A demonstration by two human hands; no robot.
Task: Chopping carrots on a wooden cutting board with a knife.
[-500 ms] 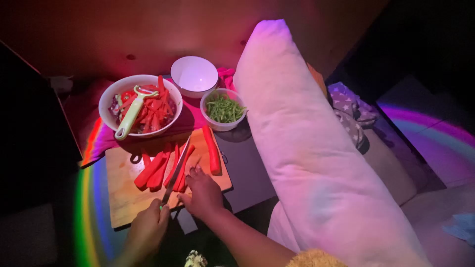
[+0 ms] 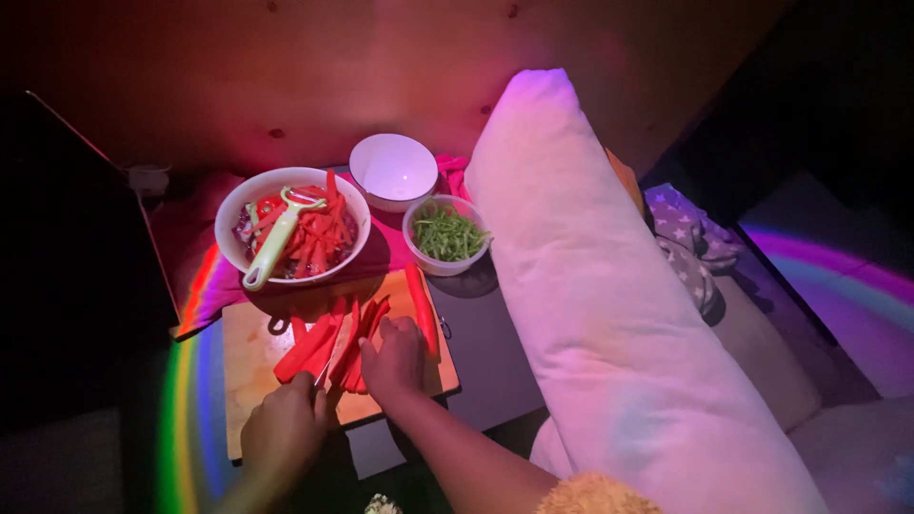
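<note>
Dim room under pink-purple light falling from above on the long pillow (image 2: 609,286) and bowls, rainbow bands spilling at both lower sides, corners sunk in black, the whole view soft and grainy.

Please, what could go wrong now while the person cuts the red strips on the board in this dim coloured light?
1. The right hand presses the red strips right beside the knife held by the left hand; in such dim light, the blade might nick the fingers.
2. The cutting board seems to overhang the dark table toward the person, so hard pressure could tip it.
</note>
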